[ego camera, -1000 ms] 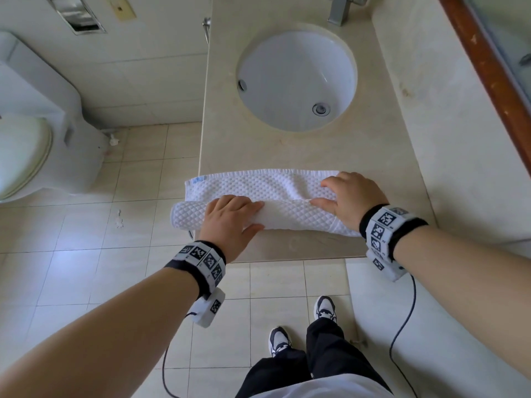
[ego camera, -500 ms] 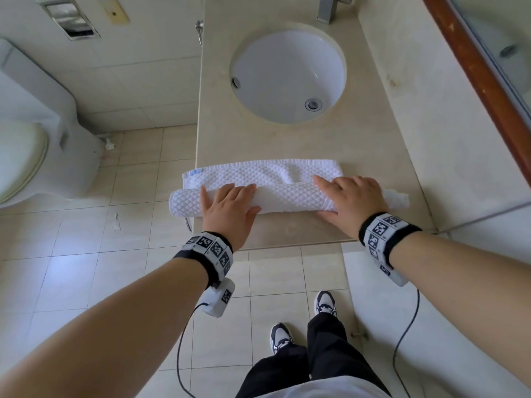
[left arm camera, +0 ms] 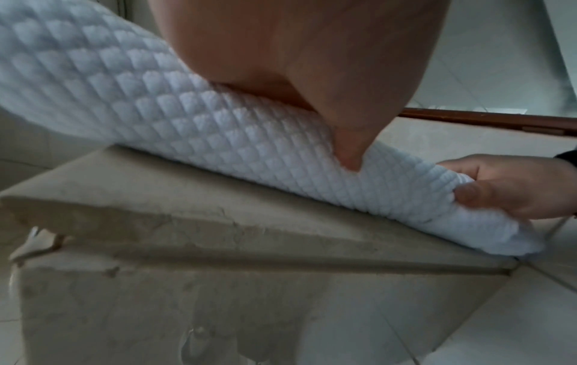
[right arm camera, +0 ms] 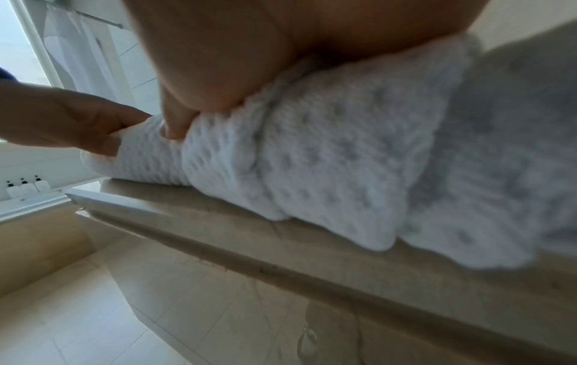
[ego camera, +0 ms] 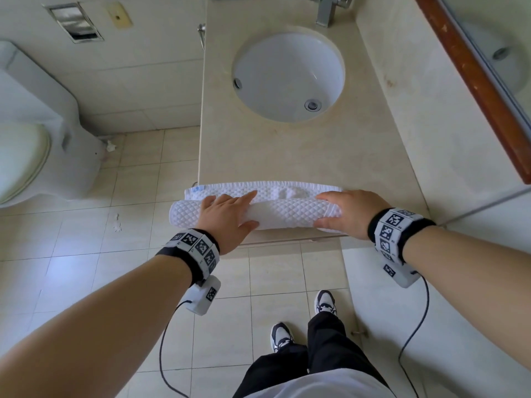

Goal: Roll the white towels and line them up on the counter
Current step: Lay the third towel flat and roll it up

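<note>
One white quilted towel (ego camera: 287, 215) lies as a thick roll across the beige counter (ego camera: 287, 156), close to its front edge, left end overhanging. A narrow flat strip (ego camera: 273, 188) with a blue label stays unrolled behind it. My left hand (ego camera: 244, 211) presses on the roll's left part with straight, spread fingers, thumb on the near side. My right hand (ego camera: 327, 210) curves over the right end, thumb and fingers on opposite sides. In the left wrist view the right hand (left arm camera: 506, 185) squeezes the towel (left arm camera: 187, 118). No other towel is in view.
A round white sink (ego camera: 287, 73) with a faucet (ego camera: 326, 10) sits in the counter behind the towel. A wood-framed mirror (ego camera: 471, 81) runs along the right wall. A toilet (ego camera: 28, 124) stands on the tiled floor at left. Wrist cables hang by my legs.
The roll has turned further away from me and grown thicker, and the flat strip behind it has narrowed. Both hands moved forward with it; the loose right end is now under my right hand.
</note>
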Available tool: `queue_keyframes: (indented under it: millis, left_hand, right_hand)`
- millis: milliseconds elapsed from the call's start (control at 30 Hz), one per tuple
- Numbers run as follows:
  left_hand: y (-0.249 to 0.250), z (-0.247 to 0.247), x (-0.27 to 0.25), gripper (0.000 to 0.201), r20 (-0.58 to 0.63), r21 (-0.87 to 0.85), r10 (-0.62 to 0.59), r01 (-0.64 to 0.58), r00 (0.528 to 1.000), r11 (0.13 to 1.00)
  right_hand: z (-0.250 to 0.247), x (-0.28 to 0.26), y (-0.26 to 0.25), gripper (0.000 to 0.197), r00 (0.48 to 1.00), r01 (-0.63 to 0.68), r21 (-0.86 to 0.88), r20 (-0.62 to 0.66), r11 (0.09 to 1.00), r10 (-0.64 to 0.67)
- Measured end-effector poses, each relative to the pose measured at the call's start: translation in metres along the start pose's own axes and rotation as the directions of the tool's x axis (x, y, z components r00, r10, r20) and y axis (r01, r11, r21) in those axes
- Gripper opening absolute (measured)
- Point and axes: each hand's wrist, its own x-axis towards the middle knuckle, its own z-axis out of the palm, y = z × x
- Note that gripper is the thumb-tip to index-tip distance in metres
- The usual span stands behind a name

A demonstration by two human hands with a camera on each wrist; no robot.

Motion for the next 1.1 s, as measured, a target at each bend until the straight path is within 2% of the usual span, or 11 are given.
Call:
queue_keyframes:
  millis: [133, 267, 367, 533, 567, 633, 700, 800, 900, 1000, 1100]
  left_hand:
    - [-0.002, -0.015, 0.020, 0.065, 0.122, -0.052, -0.034, 0.040, 0.992, 0.998]
    - [-0.006, -0.020, 0.041, 0.062, 0.184, -0.033, -0.014, 0.020, 0.983, 0.999]
    - [-0.011, -0.017, 0.052, 0.063, 0.178, -0.023, 0.017, -0.013, 0.984, 1.000]
    - [-0.014, -0.018, 0.062, 0.061, 0.180, -0.006, 0.010, -0.009, 0.984, 1.000]
    - [-0.014, -0.018, 0.064, 0.061, 0.184, 0.002, 0.014, -0.014, 0.983, 1.000]
    - [-0.014, -0.018, 0.068, 0.060, 0.188, 0.020, 0.021, -0.025, 0.982, 0.999]
    - [-0.015, -0.019, 0.070, 0.060, 0.153, 0.044, 0.022, -0.029, 0.988, 0.999]
    - [-0.008, -0.023, 0.068, 0.059, -0.035, 0.079, 0.038, -0.035, 0.999, 0.996]
    - [0.003, -0.020, 0.058, 0.049, -0.184, -0.002, 0.024, -0.025, 0.983, 1.000]
    - [0.002, -0.006, 0.043, 0.053, -0.187, -0.004, 0.055, -0.057, 0.981, 0.998]
    - [-0.009, 0.000, 0.041, 0.076, -0.112, 0.123, 0.139, -0.125, 0.984, 0.985]
  right_hand:
    - [-0.005, 0.014, 0.007, 0.086, 0.998, 0.006, 0.044, 0.059, 0.999, -0.008]
    - [-0.009, 0.025, 0.011, 0.086, 1.000, 0.025, -0.075, -0.010, 0.997, -0.026]
    - [-0.017, 0.031, 0.009, 0.077, 0.998, 0.002, -0.099, -0.056, 0.995, -0.008]
    - [-0.013, 0.022, -0.015, 0.050, 0.979, 0.015, -0.115, -0.199, 0.993, -0.038]
    - [-0.007, 0.018, -0.019, 0.053, 0.980, 0.012, -0.127, -0.197, 0.992, -0.037]
    - [0.003, 0.011, -0.021, 0.075, 0.983, -0.002, -0.176, -0.179, 0.984, -0.030]
    - [0.004, 0.014, -0.019, 0.090, 0.987, -0.010, -0.211, -0.158, 0.978, -0.023]
    - [-0.005, 0.030, -0.018, 0.089, 0.995, -0.017, -0.166, -0.097, 0.986, 0.001]
    - [-0.010, 0.041, -0.017, 0.090, 0.997, -0.045, -0.146, -0.067, 0.988, 0.035]
    - [-0.010, 0.044, -0.016, 0.088, 0.997, -0.053, -0.157, -0.065, 0.986, 0.043]
    - [-0.013, 0.047, -0.014, 0.089, 0.997, -0.066, -0.160, -0.053, 0.985, 0.058]
